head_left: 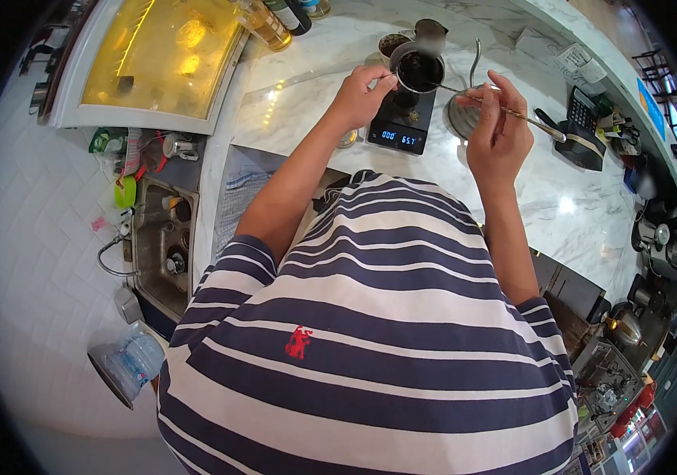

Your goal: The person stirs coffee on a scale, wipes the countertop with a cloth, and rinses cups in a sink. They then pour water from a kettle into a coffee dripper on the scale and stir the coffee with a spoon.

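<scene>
My left hand is closed on the rim of a round cup with dark contents, above a black digital scale with a lit display. My right hand pinches a long thin metal spoon. The spoon's far end reaches into the cup, and its other end points to the right. A second cup with dark contents stands just behind, beside a dark metal pitcher. A curved metal stand is between the scale and my right hand.
Bottles stand at the back left, beside a yellow-lit glass case. A sink is at the left. A black keypad device sits at the right, with metal pots farther along the counter.
</scene>
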Action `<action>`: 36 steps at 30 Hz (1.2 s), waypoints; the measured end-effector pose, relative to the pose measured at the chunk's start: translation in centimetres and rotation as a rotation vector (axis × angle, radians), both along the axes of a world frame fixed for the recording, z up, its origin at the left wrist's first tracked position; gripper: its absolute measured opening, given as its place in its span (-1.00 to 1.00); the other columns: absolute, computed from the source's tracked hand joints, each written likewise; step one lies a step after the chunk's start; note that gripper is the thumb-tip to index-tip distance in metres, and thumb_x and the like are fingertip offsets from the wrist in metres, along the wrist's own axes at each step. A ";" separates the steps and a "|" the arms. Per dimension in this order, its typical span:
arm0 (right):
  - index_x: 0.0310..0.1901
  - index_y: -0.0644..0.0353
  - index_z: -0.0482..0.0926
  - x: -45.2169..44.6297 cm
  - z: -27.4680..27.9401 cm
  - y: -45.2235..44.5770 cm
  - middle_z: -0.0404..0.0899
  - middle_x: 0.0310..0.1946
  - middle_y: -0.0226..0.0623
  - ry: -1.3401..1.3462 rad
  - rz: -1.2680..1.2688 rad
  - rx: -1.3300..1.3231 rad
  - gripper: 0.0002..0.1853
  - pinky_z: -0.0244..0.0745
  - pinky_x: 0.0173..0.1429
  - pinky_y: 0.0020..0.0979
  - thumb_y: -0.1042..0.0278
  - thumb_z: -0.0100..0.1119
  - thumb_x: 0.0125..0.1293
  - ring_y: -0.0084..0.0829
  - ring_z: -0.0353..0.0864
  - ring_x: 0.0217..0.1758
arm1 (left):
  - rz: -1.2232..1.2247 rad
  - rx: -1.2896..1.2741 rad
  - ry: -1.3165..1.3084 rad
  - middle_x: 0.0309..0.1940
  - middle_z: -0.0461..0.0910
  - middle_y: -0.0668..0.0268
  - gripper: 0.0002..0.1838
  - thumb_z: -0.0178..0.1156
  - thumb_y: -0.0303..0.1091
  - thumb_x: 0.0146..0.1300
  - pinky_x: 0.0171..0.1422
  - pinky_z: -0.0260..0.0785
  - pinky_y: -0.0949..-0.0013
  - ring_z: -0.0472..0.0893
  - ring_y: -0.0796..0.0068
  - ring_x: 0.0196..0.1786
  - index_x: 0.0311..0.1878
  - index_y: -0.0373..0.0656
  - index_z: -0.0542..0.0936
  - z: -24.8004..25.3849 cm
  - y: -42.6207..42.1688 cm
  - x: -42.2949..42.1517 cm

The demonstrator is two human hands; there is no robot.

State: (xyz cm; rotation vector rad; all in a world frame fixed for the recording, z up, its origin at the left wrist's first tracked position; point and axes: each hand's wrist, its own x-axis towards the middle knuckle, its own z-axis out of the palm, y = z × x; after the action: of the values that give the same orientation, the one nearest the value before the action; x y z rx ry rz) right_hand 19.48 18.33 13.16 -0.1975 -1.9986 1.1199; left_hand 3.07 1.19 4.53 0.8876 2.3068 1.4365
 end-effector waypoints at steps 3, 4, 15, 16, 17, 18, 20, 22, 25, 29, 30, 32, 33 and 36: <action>0.20 0.27 0.52 -0.3 -0.8 0.2 0.77 -0.27 -0.20 0.009 -0.003 0.005 -0.78 0.57 -0.31 -0.55 0.47 0.06 0.62 -0.46 0.85 -0.23 | 0.020 0.037 -0.017 -0.16 0.72 0.25 -0.70 0.19 -0.08 0.50 0.05 0.50 0.23 0.58 0.25 0.08 -0.15 -0.10 0.72 -0.3 0.0 0.0; 0.19 0.27 0.52 -0.4 -1.0 0.3 0.77 -0.27 -0.20 0.017 -0.008 -0.003 -0.78 0.57 -0.31 -0.55 0.46 0.07 0.62 -0.46 0.85 -0.24 | 0.027 0.046 -0.027 -0.16 0.71 0.25 -0.70 0.20 -0.08 0.50 0.05 0.51 0.24 0.59 0.26 0.07 -0.15 -0.10 0.72 -0.3 0.0 0.0; 0.18 0.29 0.52 -1.1 -1.4 0.8 0.75 -0.30 -0.20 0.022 0.062 -0.005 -0.79 0.60 -0.22 -0.51 0.48 0.05 0.61 -0.45 0.84 -0.25 | 0.050 0.076 -0.086 -0.10 0.72 0.15 -0.71 0.21 -0.09 0.50 0.07 0.52 0.25 0.63 0.24 0.07 -0.11 -0.12 0.73 -1.2 0.0 0.0; 0.20 0.30 0.52 -1.1 -1.2 1.0 0.75 -0.29 -0.19 0.026 0.081 -0.025 -0.77 0.61 -0.19 -0.51 0.48 0.05 0.62 -0.44 0.84 -0.24 | 0.052 0.079 -0.092 -0.09 0.72 0.14 -0.70 0.21 -0.09 0.50 0.09 0.51 0.24 0.63 0.23 0.07 -0.11 -0.12 0.73 -1.4 0.0 -0.1; 0.22 0.31 0.51 -1.0 -1.1 1.1 0.75 -0.28 -0.18 0.030 0.100 -0.046 -0.75 0.62 -0.16 -0.51 0.47 0.04 0.62 -0.43 0.84 -0.22 | 0.047 0.076 -0.096 -0.10 0.72 0.14 -0.70 0.21 -0.09 0.50 0.12 0.50 0.23 0.63 0.22 0.07 -0.11 -0.13 0.73 -1.6 0.0 -0.2; 0.24 0.33 0.50 -1.0 -1.0 1.2 0.75 -0.26 -0.16 0.034 0.117 -0.066 -0.74 0.62 -0.13 -0.50 0.47 0.03 0.63 -0.41 0.84 -0.20 | 0.043 0.073 -0.099 -0.10 0.72 0.13 -0.69 0.20 -0.08 0.50 0.14 0.49 0.22 0.63 0.21 0.07 -0.11 -0.13 0.73 -1.7 0.0 -0.4; 0.28 0.37 0.48 -0.7 -1.0 1.5 0.74 -0.21 -0.14 0.041 0.148 -0.105 -0.71 0.63 -0.07 -0.48 0.45 0.01 0.65 -0.38 0.85 -0.17 | 0.044 0.058 -0.094 -0.10 0.72 0.12 -0.68 0.20 -0.07 0.49 0.18 0.47 0.20 0.63 0.20 0.07 -0.11 -0.14 0.72 -1.9 -0.1 -0.8; 0.29 0.38 0.48 -0.5 -1.0 1.9 0.74 -0.17 -0.11 0.063 0.171 -0.110 -0.70 0.64 -0.05 -0.45 0.45 0.00 0.66 -0.36 0.84 -0.13 | 0.053 0.035 -0.079 -0.10 0.72 0.10 -0.66 0.19 -0.06 0.49 0.22 0.45 0.18 0.63 0.18 0.07 -0.12 -0.15 0.72 -2.1 -0.1 -0.9; 0.29 0.36 0.49 -0.3 -0.8 2.0 0.73 -0.14 -0.11 0.055 0.208 -0.131 -0.71 0.65 -0.02 -0.43 0.46 0.00 0.66 -0.35 0.84 -0.08 | 0.030 0.039 -0.091 -0.09 0.71 0.07 -0.66 0.19 -0.05 0.49 0.22 0.45 0.17 0.64 0.17 0.05 -0.14 -0.15 0.72 -2.0 -0.2 -1.3; 0.29 0.31 0.53 -0.3 -1.6 2.2 0.73 -0.11 -0.14 0.010 0.267 -0.122 -0.71 0.64 0.01 -0.42 0.49 0.01 0.65 -0.36 0.83 -0.03 | 0.022 0.004 -0.082 -0.12 0.73 0.10 -0.66 0.19 -0.07 0.48 0.19 0.47 0.18 0.65 0.18 0.03 -0.14 -0.17 0.72 -0.9 -0.2 -0.9; 0.29 0.30 0.54 -0.2 -1.5 2.3 0.73 -0.11 -0.14 -0.007 0.272 -0.102 -0.71 0.63 0.01 -0.43 0.49 0.01 0.65 -0.37 0.82 -0.03 | 0.033 -0.011 -0.029 -0.13 0.74 0.11 -0.66 0.19 -0.07 0.48 0.18 0.48 0.19 0.66 0.18 0.01 -0.13 -0.18 0.72 -0.7 -0.2 -0.7; 0.29 0.28 0.55 0.0 -1.3 2.2 0.74 -0.12 -0.16 -0.042 0.283 -0.061 -0.71 0.62 0.00 -0.45 0.50 0.02 0.64 -0.39 0.82 -0.03 | 0.057 -0.013 -0.003 -0.15 0.75 0.14 -0.66 0.20 -0.08 0.48 0.14 0.50 0.21 0.68 0.22 -0.02 -0.12 -0.19 0.71 -0.5 -0.2 -0.3; 0.30 0.25 0.55 0.0 -1.2 2.3 0.74 -0.13 -0.17 -0.040 0.291 -0.039 -0.70 0.61 -0.03 -0.47 0.51 0.02 0.64 -0.40 0.82 -0.03 | 0.068 -0.002 -0.031 -0.16 0.76 0.16 -0.67 0.20 -0.09 0.48 0.13 0.51 0.22 0.68 0.24 -0.04 -0.11 -0.20 0.71 -0.4 -0.2 -0.1; 0.33 0.17 0.56 0.0 -0.6 2.3 0.75 -0.15 -0.21 -0.051 0.295 0.009 -0.67 0.58 -0.11 -0.50 0.52 0.03 0.62 -0.46 0.80 -0.06 | 0.062 0.003 -0.139 -0.15 0.76 0.18 -0.68 0.20 -0.11 0.49 0.09 0.53 0.25 0.69 0.31 -0.07 -0.09 -0.21 0.71 0.0 -0.2 -0.2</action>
State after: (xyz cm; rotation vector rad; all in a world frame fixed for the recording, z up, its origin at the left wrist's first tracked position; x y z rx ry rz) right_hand 19.46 20.59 12.57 0.0781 -2.1255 1.2990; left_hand 2.91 1.03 4.51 0.6989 2.2488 1.4771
